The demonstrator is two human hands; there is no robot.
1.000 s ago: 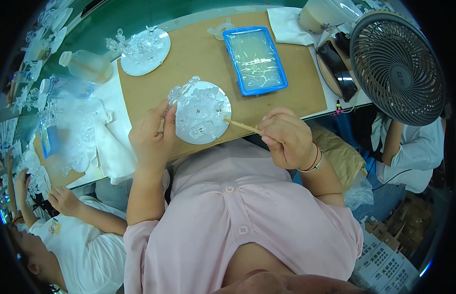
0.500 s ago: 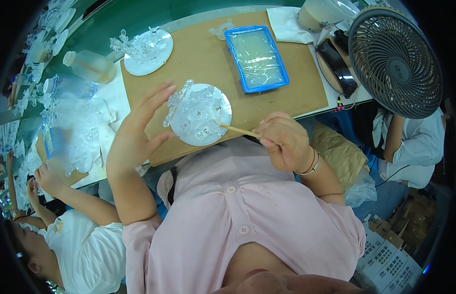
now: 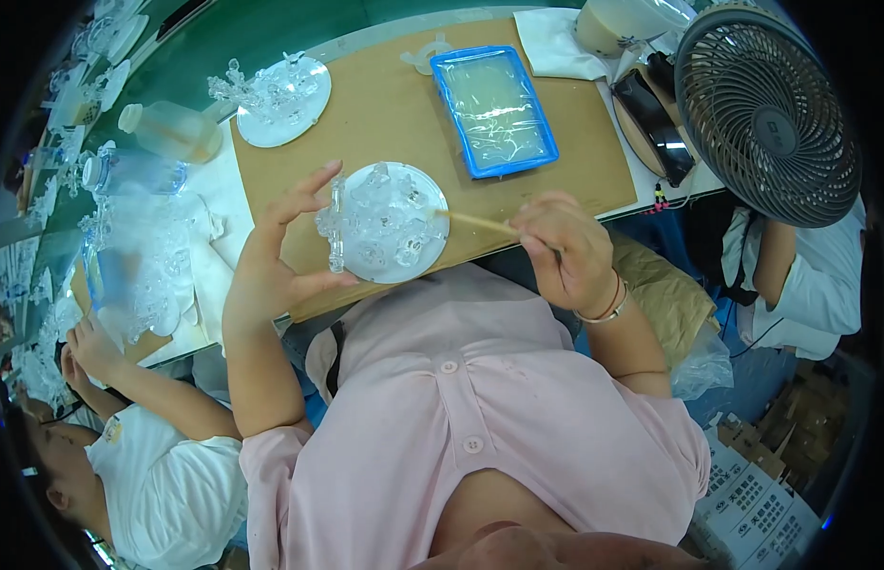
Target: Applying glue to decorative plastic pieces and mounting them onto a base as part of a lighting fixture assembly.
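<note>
Head view: right hand (image 3: pixel 569 249) pinching a stick (image 3: pixel 485 224), its tip at the right edge of a white disc (image 3: pixel 433 249); left hand (image 3: pixel 262 269) spread wide around the disc's left side, contact unclear. Clear ornaments (image 3: pixel 407 249) crowd the disc on brown board (image 3: pixel 371 104); beyond, a blue-rimmed tray (image 3: pixel 515 168).

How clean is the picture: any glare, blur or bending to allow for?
Head view: glare streaks the clear film on the blue-rimmed rectangular tray; head view, the thin tan stick in the right hand looks smeared; head view, clear plastic pieces blend into the round white disc, and the brown rectangular mat bows along its far edge.
</note>
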